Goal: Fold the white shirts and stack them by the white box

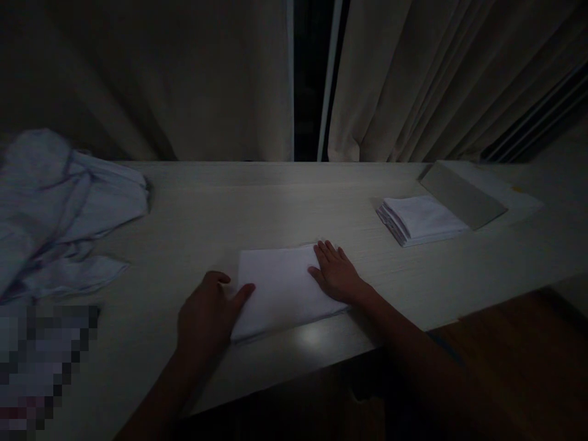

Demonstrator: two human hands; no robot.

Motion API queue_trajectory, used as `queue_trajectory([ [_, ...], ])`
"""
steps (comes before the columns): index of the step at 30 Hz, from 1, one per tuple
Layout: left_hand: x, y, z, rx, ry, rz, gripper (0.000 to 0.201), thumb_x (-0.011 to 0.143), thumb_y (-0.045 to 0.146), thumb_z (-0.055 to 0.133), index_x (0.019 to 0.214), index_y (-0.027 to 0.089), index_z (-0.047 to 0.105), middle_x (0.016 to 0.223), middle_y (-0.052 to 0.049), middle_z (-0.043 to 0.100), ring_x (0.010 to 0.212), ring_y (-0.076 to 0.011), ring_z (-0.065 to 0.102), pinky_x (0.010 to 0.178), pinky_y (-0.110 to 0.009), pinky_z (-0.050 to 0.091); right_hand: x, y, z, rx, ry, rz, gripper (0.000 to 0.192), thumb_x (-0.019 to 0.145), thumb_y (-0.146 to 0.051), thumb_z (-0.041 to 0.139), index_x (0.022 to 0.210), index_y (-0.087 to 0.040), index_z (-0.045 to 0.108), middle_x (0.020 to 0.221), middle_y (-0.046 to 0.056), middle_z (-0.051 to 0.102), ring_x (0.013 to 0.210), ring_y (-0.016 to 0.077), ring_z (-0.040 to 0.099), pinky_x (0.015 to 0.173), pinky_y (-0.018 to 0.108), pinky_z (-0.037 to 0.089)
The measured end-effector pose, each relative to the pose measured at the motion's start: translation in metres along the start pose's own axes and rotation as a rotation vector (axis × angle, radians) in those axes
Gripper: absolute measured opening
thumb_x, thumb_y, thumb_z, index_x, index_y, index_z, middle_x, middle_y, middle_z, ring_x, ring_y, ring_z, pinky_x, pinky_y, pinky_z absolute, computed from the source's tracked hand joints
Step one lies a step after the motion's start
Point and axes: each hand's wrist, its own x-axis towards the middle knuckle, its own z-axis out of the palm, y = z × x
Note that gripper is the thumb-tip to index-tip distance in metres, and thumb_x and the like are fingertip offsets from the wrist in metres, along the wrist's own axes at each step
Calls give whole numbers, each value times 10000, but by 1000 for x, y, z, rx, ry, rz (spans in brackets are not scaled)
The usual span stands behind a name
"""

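hands 2 [209,312] [337,274] | folded cloth 1 [282,288] | cloth stack 1 [420,219] | crumpled heap 1 [59,208]

A white folded cloth [282,288], matt and smooth, is lying on the pale wood-grain table [257,202], which is showing a faint sheen near its edge.

text: none readable | labels: none | numbers: none | scene too dim

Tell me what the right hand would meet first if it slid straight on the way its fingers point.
The right hand lies flat on the folded white cloth, fingers pointing away and slightly left. Past the cloth's far edge the pale wooden table looks bare, so probably the beige curtain behind it; depth is unclear.
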Motion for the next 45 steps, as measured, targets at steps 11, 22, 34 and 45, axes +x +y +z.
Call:
queue_trajectory([
  [11,-19,1,45,214,-162,753,665,878,637,420,1482,398,280,1601,-43,212,1458,-357,180,1140,-606,216,-20,26,-22,596,220,79,500,970,-432,356,1418,-221,426,1492,98,411,1375,239,369,1133,469,303],
  [22,-16,0,48,222,-134,727,655,870,643,432,1471,420,297,1593,-15,240,1455,-358,190,1137,-619,212,-89,9,-22,558,81,-43,772,783,-277,615,1467,-232,261,1354,137,472,1214,288,474,1014,493,418],
  [34,-18,0,48,228,-136,724,658,871,651,418,1473,418,290,1589,-28,251,1460,-359,169,1146,-618,185,-83,-13,0,248,246,155,694,768,-273,554,1407,-148,311,1141,151,623,950,294,607,798,441,498],
  [45,-27,7,36,158,-206,652,697,839,732,364,1457,413,329,1598,-30,220,1475,-325,128,1177,-581,122,-100,9,2,4,188,55,497,811,-364,539,1266,-172,481,1015,156,675,873,305,661,691,423,523],
])
